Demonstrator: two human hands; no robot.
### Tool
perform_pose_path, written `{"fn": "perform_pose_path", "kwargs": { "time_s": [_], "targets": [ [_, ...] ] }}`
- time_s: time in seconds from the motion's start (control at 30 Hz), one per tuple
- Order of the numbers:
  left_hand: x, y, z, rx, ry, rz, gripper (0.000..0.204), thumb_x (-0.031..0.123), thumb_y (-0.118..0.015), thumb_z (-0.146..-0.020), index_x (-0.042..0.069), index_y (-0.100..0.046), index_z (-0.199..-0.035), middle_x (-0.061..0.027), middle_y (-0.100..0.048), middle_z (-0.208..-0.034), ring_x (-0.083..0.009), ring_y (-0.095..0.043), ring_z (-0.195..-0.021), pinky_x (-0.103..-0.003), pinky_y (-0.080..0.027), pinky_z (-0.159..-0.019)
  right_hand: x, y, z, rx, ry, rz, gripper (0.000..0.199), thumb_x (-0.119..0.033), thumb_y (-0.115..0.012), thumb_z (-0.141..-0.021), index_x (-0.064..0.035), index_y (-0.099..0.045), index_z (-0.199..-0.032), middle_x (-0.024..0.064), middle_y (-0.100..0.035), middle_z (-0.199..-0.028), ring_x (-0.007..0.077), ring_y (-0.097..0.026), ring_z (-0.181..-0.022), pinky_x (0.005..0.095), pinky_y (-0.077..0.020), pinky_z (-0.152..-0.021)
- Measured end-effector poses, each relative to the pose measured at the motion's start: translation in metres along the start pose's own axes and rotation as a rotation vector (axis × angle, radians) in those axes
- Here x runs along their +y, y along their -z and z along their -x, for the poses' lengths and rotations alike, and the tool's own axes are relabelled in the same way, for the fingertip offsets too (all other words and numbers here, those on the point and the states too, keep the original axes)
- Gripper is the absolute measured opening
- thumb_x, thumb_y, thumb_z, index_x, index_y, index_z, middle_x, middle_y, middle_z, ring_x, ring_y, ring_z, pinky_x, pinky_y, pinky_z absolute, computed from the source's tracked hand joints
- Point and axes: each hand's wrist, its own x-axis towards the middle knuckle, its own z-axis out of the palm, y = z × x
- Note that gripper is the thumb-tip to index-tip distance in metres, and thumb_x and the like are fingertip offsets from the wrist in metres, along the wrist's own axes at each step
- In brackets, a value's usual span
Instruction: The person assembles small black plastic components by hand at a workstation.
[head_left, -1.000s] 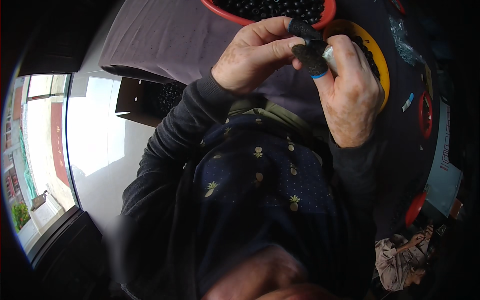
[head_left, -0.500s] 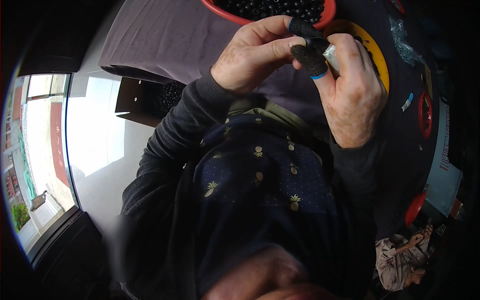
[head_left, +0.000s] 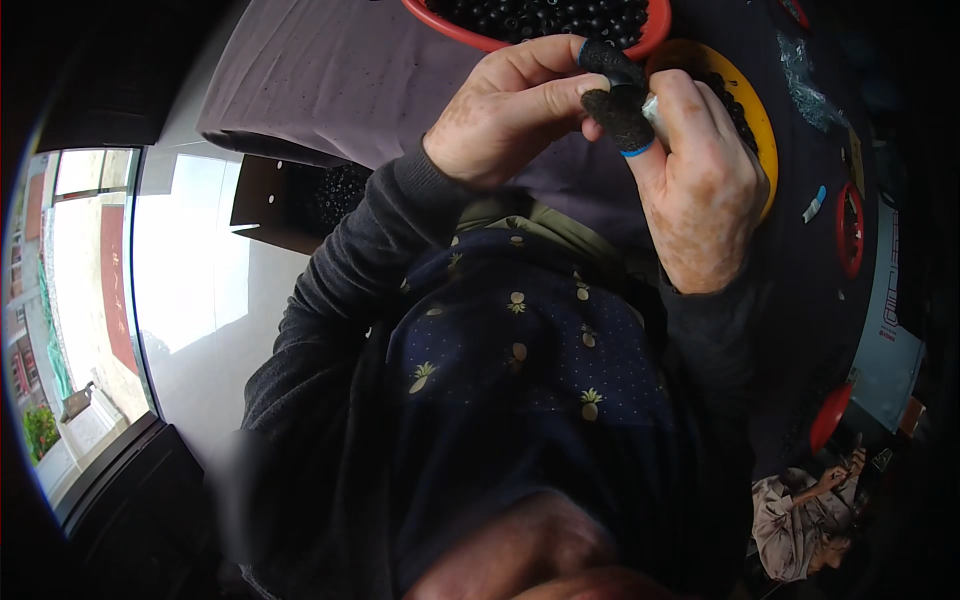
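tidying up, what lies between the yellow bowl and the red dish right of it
A small blue-and-white object lies there, on dark cloth, in the head view.

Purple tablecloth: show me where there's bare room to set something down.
The widest bare cloth lies left of the red basin and left hand, with only small specks. A dimmer patch lies between the right sleeve and small red dish. It's crowded beyond the hands, where basin and yellow bowl adjoin.

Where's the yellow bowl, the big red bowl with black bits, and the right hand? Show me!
Yellow bowl (head_left: 763, 130): head view, on its right wall.
Big red bowl (head_left: 660, 25): head view, on its right rim.
Right hand (head_left: 706, 185): head view, on its back.
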Motion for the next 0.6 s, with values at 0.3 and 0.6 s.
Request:
{"fn": "perform_pose_path", "kwargs": {
  "time_s": [0.3,0.6],
  "targets": [
    [0.0035,0.0007,-0.0013,-0.012,0.003,-0.027,0.034,0.012,-0.053,-0.092,0.002,-0.050,-0.124,-0.0090,-0.059,-0.113,-0.0175,-0.058,-0.101,-0.033,-0.046,-0.090,0.0011,0.0022,-0.0015,0.040,0.028,-0.021,0.024,-0.022,-0.068,-0.081,-0.0048,-0.055,-0.092,0.0087,-0.057,-0.077,0.0268,-0.058,-0.065,0.0351,-0.0472,-0.055],
    [0.0008,0.0010,-0.0001,-0.022,-0.013,-0.002,0.035,0.012,-0.054,-0.092,0.003,-0.049,-0.126,-0.0101,-0.058,-0.118,-0.0193,-0.057,-0.106,-0.035,-0.045,-0.093,-0.0018,0.0013,0.0001,0.012,-0.046,-0.045,0.025,-0.026,-0.066,-0.084,-0.0049,-0.053,-0.089,0.0086,-0.057,-0.077,0.0268,-0.058,-0.068,0.0347,-0.0464,-0.057]
  ]
}}
